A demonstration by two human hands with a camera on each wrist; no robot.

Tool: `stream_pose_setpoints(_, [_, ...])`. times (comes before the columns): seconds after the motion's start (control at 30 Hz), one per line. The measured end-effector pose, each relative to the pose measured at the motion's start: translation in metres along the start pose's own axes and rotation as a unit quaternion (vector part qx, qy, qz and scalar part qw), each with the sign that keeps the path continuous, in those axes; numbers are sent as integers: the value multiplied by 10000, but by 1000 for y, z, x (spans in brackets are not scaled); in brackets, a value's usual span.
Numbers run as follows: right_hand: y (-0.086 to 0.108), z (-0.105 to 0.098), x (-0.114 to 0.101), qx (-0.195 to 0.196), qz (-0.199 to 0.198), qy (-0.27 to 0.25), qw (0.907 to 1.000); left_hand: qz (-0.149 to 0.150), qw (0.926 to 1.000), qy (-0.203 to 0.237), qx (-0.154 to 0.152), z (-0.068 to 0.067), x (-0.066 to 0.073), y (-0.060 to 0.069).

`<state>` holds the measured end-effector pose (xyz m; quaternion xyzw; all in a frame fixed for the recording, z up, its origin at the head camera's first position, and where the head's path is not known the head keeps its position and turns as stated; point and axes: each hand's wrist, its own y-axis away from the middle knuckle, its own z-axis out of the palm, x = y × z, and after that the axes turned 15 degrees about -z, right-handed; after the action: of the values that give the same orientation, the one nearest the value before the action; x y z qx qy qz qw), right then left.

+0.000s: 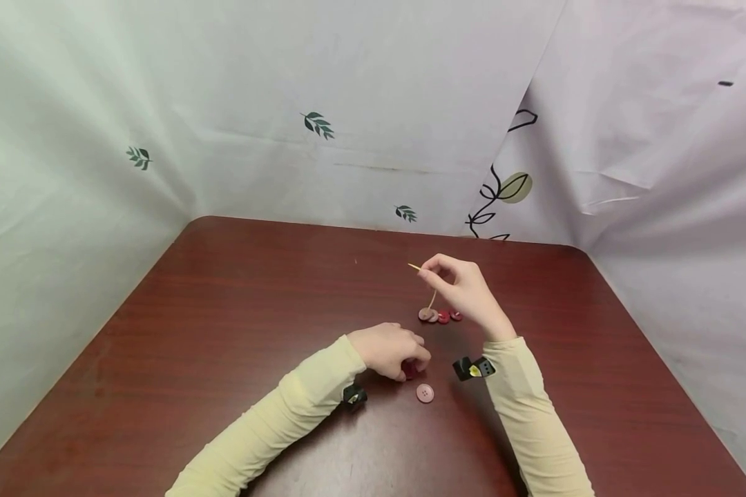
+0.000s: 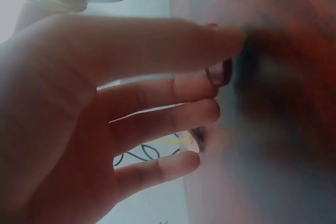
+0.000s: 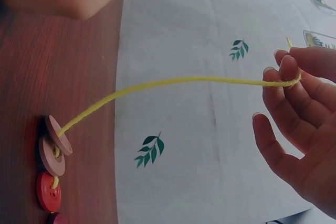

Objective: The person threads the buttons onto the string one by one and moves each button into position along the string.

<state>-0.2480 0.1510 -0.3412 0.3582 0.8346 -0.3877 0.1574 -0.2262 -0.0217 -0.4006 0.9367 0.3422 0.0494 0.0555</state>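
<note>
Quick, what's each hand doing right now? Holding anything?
Left hand: closed, pinching a dark red button.
Right hand: closed, pinching a yellow string near its tip.

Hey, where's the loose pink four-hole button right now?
In the head view, the loose pink four-hole button lies on the table, right of centre, just below the dark red button in the left hand.

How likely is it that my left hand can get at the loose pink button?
Likely yes: the pink button lies uncovered near your left hand, though that hand pinches a red button.
</note>
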Motion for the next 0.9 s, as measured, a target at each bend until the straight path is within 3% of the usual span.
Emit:
stream_pose_setpoints(0.2, [0,0,0,9,-59,55,10000,-172,9992,351,44,-10,-8,4])
stream_pose_setpoints(0.37, [0,0,-1,-36,-21,55,10000,-139,9975,667,196,-19,-17,8])
stream_pose_setpoints(0.7, [2,1,-1,-101,59,97,9999,-285,9907,1122,710,-32,-38,19])
stream_pose_setpoints(0.9, [0,1,-2,-133,52,131,9998,-547,9841,1437,891,-37,-50,23])
